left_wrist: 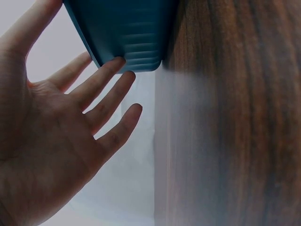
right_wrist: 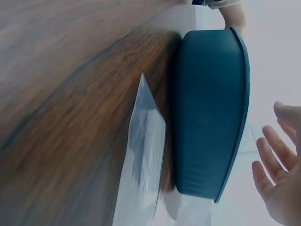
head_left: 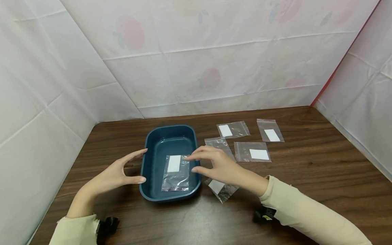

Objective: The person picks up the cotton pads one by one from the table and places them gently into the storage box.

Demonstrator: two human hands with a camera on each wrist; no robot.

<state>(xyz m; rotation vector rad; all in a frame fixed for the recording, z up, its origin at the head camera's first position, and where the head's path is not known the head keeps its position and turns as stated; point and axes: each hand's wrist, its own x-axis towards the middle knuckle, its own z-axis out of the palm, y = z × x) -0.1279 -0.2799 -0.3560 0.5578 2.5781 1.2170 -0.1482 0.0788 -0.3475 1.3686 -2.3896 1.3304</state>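
A dark blue plastic bin [head_left: 157, 146] stands on the table with a clear zip bag [head_left: 175, 178] lying flat inside it, a white rectangular piece within the bag. My left hand [head_left: 111, 175] is at the bin's left side, thumb and fingers spread, fingertips right at the rim. In the left wrist view its fingers [left_wrist: 113, 101] are apart and overlap the bin's outer wall [left_wrist: 127, 33]. Over the bin's right rim, my right hand [head_left: 218, 165] hovers with bent, relaxed fingers. The right wrist view shows that hand [right_wrist: 282, 179] beside the bin, holding nothing.
Several more clear bags with white pieces lie right of the bin, including a front bag [head_left: 225, 192] beside its wall, one bag [head_left: 252, 152] farther right and another bag [head_left: 270, 130] at the back. White sheeting [head_left: 196, 75] rises behind the wooden table [head_left: 306, 163].
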